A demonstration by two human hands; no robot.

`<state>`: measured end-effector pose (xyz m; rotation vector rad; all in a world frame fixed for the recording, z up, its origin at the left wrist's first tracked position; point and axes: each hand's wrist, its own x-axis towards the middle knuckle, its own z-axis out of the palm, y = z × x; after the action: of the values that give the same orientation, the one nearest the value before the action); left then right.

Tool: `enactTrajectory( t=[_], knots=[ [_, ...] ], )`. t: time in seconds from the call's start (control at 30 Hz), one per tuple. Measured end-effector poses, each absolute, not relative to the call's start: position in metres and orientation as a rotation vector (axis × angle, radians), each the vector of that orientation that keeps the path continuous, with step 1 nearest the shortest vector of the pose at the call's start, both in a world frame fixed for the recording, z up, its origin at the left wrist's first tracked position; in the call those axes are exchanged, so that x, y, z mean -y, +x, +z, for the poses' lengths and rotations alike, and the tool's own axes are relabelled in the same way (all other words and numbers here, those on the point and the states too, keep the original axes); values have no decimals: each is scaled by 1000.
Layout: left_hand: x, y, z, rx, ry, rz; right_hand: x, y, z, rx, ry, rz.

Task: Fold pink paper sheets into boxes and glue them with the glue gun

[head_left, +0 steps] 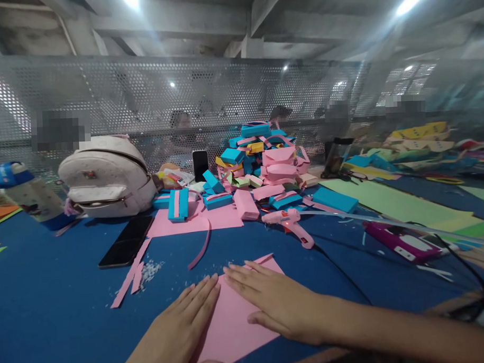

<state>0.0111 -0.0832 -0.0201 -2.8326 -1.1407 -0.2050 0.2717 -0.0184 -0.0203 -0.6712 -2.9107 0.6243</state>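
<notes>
A sheet of pink paper (235,324) lies on the blue table in front of me, with a narrow fold along its far edge. My left hand (183,321) rests flat on the sheet's left side, fingers stretched out. Across its upper right part lies my right hand (270,297), palm down with the thumb apart from the fingers. Both hands press on the paper and grip nothing. Beyond them is a pink glue gun (289,222) on its side, a long clear glue stick (370,218) reaching out from its back.
Folded blue and pink paper boxes (279,169) are heaped at the back. To the left are a black phone (127,241), a white backpack (107,178) and a bottle (34,199). Pink strips (128,281) lie near white scraps. A purple device (405,242) and cables lie right.
</notes>
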Motion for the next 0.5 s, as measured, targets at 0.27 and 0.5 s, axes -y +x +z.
enactTrajectory(
  t=[0.27, 0.5],
  knots=[
    [59, 25, -10, 1248, -2661, -152, 15, 268, -17, 2868, -634, 318],
    [34, 34, -18, 1255, -2612, -327, -3, 240, -13, 2779, -750, -33]
  ],
)
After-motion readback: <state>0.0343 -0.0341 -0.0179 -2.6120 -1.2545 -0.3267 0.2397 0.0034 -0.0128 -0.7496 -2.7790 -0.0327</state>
